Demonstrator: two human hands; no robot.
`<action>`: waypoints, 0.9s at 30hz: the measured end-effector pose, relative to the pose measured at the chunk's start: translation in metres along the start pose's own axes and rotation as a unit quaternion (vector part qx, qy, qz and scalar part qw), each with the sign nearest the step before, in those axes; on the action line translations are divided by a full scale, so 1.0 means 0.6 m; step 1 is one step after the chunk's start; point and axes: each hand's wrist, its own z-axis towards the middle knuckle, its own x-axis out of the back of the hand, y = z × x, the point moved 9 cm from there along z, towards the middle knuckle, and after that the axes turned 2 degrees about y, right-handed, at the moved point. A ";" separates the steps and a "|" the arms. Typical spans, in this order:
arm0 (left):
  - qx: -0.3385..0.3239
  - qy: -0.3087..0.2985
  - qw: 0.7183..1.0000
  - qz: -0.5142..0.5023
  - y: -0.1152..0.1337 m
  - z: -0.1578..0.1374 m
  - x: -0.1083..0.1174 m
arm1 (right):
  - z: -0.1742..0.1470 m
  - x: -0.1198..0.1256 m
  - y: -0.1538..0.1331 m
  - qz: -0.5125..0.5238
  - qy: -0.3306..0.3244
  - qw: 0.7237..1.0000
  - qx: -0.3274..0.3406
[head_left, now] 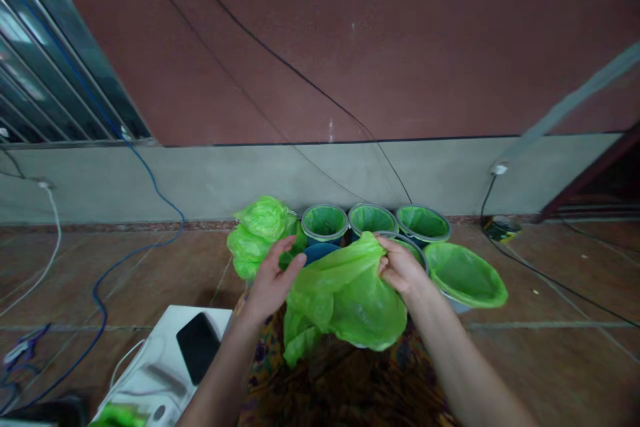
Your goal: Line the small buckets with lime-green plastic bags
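Note:
My right hand (400, 265) pinches the upper edge of a thin green plastic bag (350, 290), which hangs loosely in front of me. To the left of the bag, my left hand (274, 280) is open, thumb and fingers apart, with nothing in it. A blue bucket rim (321, 252) shows behind the bag; the rest of it is hidden. Several buckets with green liners stand beyond, among them one by the wall (324, 221) and a wide one (466, 277) at the right. A crumpled green heap of bags (260, 233) lies behind my left hand.
A white surface (163, 340) at lower left bears a black phone (199, 347). A blue cable (103, 280) and a black cable (550, 275) run across the tiled floor. A small dark can (501, 229) stands near the wall (380, 47).

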 end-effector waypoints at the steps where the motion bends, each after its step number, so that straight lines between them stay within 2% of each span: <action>1: -0.020 -0.019 1.000 -0.002 0.025 -0.005 -0.018 | -0.006 -0.010 0.004 0.016 0.000 1.000 -0.011; 3: -0.043 -0.057 0.997 -0.006 0.063 -0.009 -0.056 | -0.017 -0.035 0.010 0.043 -0.011 0.998 -0.037; 5: -0.051 -0.064 0.996 -0.019 0.082 -0.004 -0.082 | -0.030 -0.062 0.004 0.025 -0.033 0.999 -0.025; 8: -0.048 -0.065 0.996 -0.046 0.084 0.011 -0.106 | -0.044 -0.088 -0.010 -0.031 -0.045 0.998 0.011; 10: -0.041 -0.064 0.995 -0.062 0.076 0.021 -0.108 | -0.046 -0.092 -0.017 -0.067 -0.047 0.996 0.030; 13: -0.014 -0.035 0.996 -0.087 0.060 0.035 -0.085 | -0.035 -0.083 -0.026 -0.106 -0.073 0.991 0.038; 15: 0.015 0.005 0.993 -0.117 0.051 0.044 -0.056 | -0.019 -0.065 -0.033 -0.131 -0.087 0.987 0.041; 17: 0.044 0.049 0.986 -0.154 0.044 0.050 -0.023 | 0.002 -0.037 -0.048 -0.161 -0.070 0.983 0.060; 20: 0.082 0.111 0.969 -0.205 0.039 0.053 0.021 | 0.021 0.016 -0.089 -0.203 0.043 0.968 0.143; 22: 0.107 0.138 0.955 -0.240 0.038 0.053 0.040 | 0.003 0.039 -0.121 -0.224 0.138 0.938 0.227; 24: 0.121 0.152 0.941 -0.278 0.040 0.054 0.051 | -0.034 0.032 -0.136 -0.239 0.177 0.907 0.298; 25: 0.123 0.157 0.935 -0.295 0.043 0.055 0.055 | -0.055 0.018 -0.133 -0.247 0.167 0.899 0.320; 27: 0.118 0.162 0.925 -0.324 0.051 0.058 0.061 | -0.092 -0.023 -0.105 -0.287 0.100 0.889 0.342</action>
